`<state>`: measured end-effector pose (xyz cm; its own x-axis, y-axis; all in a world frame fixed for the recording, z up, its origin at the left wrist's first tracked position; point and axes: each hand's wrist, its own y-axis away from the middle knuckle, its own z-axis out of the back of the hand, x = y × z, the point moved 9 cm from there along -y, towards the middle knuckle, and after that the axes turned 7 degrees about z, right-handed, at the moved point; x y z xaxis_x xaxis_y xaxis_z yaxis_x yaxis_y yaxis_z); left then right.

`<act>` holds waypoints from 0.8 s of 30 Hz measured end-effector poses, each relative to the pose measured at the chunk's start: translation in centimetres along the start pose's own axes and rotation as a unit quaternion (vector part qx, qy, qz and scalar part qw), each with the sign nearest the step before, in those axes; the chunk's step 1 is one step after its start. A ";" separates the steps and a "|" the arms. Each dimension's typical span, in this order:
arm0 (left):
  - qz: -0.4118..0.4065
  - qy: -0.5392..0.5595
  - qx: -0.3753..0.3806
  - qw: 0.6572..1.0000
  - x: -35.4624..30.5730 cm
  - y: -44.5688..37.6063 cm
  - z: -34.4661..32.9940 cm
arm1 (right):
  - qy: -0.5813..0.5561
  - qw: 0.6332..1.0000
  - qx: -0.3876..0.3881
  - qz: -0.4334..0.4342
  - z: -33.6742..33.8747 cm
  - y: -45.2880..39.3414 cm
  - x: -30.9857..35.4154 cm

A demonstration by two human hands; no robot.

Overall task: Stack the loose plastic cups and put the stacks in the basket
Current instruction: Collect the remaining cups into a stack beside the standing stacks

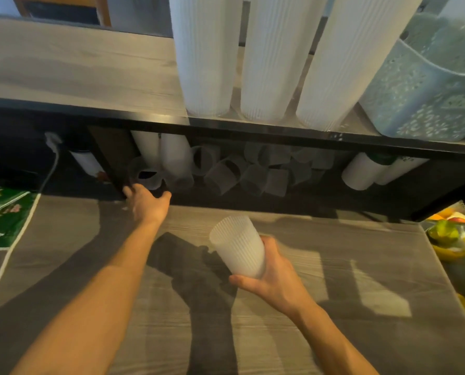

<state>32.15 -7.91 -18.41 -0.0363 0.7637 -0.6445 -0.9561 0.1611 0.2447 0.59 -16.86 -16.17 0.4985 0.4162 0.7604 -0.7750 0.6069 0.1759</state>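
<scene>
My right hand (273, 274) holds a short stack of ribbed translucent white cups (238, 246), tilted with its closed end up and to the left, over the lower wooden counter. My left hand (147, 203) stretches forward under the shelf, fingers spread around a loose clear cup (146, 175) lying on its side; whether they touch it is unclear. Several more loose cups (253, 174) lie jumbled in the shadow beneath the shelf. The pale perforated basket (426, 85) sits on the upper shelf at the right.
Three tall white cup stacks (274, 55) stand on the upper shelf (71, 71) beside the basket. More stacks (366, 171) lie under the shelf at left and right. A white cable (47, 174) runs down the left. Green packets (1, 209) lie far left, yellow-green items (448, 236) far right.
</scene>
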 end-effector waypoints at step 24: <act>-0.027 0.143 -0.074 0.987 1.5 0.1 2.3 | -0.008 1.000 0.015 0.003 -1.6 -2.0 1.0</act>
<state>32.66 -5.30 -17.75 -0.0447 0.5448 -0.8374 -0.9901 0.0873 0.1097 3.29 -16.60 -16.78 0.4884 0.4081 0.7713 -0.7889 0.5842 0.1904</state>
